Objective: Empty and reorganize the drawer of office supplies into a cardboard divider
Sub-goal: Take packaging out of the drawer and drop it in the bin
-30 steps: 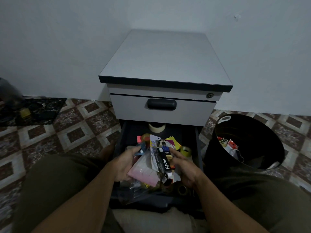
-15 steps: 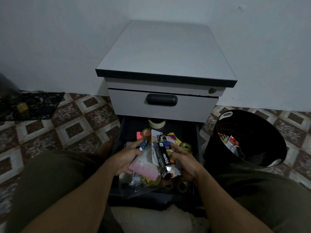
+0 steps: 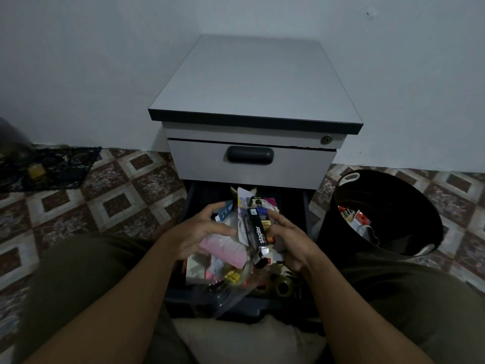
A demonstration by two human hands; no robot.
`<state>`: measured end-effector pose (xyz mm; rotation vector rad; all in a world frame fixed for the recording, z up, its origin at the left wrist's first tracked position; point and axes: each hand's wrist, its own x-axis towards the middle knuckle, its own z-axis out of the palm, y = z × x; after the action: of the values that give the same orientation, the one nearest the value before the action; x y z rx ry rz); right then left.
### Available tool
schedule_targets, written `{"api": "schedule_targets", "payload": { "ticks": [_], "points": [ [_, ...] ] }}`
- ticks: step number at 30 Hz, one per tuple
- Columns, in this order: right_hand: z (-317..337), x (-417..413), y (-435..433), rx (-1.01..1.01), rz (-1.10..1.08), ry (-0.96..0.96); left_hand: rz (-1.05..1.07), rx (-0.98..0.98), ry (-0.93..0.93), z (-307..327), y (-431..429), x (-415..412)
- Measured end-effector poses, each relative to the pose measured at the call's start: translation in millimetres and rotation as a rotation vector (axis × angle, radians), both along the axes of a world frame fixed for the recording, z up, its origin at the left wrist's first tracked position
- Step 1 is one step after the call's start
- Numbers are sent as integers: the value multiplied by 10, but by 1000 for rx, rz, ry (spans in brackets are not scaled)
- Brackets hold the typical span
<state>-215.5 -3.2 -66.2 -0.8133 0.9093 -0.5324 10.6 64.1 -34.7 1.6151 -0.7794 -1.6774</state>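
The lower drawer (image 3: 305, 206) of a grey cabinet (image 3: 252, 82) is pulled out between my knees and is full of office supplies. Both hands lift a bundle of supplies above it. My left hand (image 3: 194, 235) grips a pink packet (image 3: 225, 249) and a small blue card (image 3: 225, 210). My right hand (image 3: 288, 240) holds a black stapler box (image 3: 258, 233) together with a carded pack (image 3: 258, 206) behind it. A clear plastic bag (image 3: 225, 295), tape rolls (image 3: 282, 285) and small yellow items lie in the drawer below.
A black bin (image 3: 380, 214) with some red-and-white packaging inside stands on the floor to the right. The upper drawer (image 3: 249, 164) is closed. A dark cloth (image 3: 52, 166) lies at far left on the tiled floor. My legs flank the drawer.
Both hands have raised the bundle slightly and drawn it closer together. My view has tilted a little.
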Motion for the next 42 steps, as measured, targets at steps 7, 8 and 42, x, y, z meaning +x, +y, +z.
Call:
{"api": "schedule_targets", "payload": {
  "ticks": [7, 8, 42],
  "points": [
    [18, 0, -4, -21, -10, -17, 18, -14, 52, 25, -22, 44],
    [13, 0, 3, -18, -6, -12, 23, -6, 66, 0, -17, 49],
    [406, 88, -153, 59, 86, -175, 78, -57, 115, 294, -184, 48]
  ]
}}
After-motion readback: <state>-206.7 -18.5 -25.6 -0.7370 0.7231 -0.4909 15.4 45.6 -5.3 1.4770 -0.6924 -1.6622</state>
